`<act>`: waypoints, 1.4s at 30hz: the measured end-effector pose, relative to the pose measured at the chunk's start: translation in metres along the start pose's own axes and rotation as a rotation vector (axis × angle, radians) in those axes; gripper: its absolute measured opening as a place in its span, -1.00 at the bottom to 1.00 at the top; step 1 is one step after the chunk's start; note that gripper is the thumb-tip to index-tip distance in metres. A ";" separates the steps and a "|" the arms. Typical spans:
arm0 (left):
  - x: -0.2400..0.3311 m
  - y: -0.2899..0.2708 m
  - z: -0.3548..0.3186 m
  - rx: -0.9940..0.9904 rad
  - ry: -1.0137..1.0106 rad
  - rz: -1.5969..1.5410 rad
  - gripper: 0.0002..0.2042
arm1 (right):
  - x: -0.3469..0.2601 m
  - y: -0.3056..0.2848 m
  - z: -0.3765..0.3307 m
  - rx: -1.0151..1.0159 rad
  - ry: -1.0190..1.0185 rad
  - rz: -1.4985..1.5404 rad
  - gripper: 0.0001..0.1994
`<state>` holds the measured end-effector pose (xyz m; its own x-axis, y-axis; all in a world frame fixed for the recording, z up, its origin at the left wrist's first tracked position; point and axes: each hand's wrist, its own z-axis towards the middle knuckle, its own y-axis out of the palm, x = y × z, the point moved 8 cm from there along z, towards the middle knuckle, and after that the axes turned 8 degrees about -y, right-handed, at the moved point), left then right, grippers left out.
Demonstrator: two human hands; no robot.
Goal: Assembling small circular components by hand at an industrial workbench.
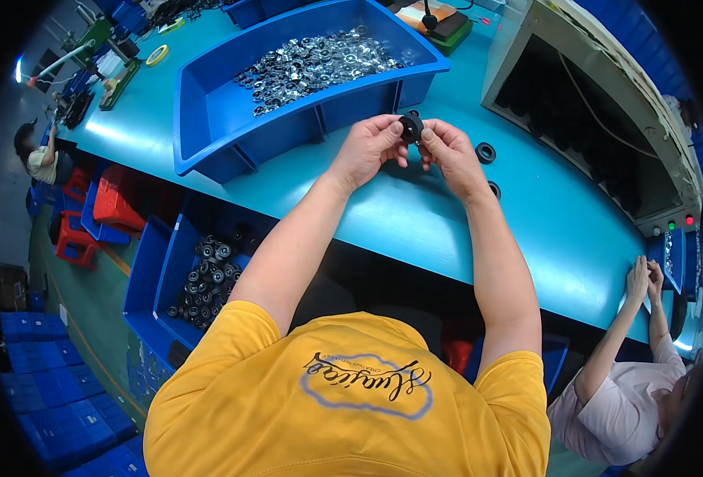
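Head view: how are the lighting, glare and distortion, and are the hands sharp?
Head view: strong fisheye bend along the teal table edge and black corners; bright glare patches on the tabletop; left hand and right hand reasonably sharp on the small black ring; rim areas dimmer.

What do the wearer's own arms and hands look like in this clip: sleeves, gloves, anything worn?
Both forearms are bare from the elbow down. The left hand and right hand wear no gloves, and no rings or watch show. Short sleeves of a yellow T-shirt cover the upper arms; the shirt has a dark script marking outlined in pale blue.
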<state>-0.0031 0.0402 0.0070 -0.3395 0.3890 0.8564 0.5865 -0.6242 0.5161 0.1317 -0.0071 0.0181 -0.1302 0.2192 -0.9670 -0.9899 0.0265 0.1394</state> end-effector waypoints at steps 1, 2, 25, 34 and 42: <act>0.000 -0.006 0.000 0.053 0.018 -0.036 -0.71 | -0.003 -0.004 0.000 0.089 -0.046 -0.100 -0.77; 0.000 -0.010 0.001 0.084 0.036 -0.032 -0.72 | -0.006 -0.008 -0.001 0.176 -0.092 -0.199 -0.76; -0.004 -0.010 0.001 0.051 0.035 0.061 -0.72 | -0.033 0.018 -0.009 0.102 -0.331 -0.508 -0.84; 0.002 -0.010 -0.001 0.121 0.108 0.230 -0.76 | 0.002 0.011 -0.005 0.041 -0.036 -0.203 -0.84; 0.010 -0.008 -0.005 0.123 0.120 -0.004 -0.71 | 0.005 0.025 -0.007 -0.106 0.071 0.226 -0.80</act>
<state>-0.0146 0.0459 0.0112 -0.4227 0.3031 0.8541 0.6679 -0.5328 0.5196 0.1057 -0.0124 0.0156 -0.3487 0.1385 -0.9270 -0.9351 -0.1189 0.3340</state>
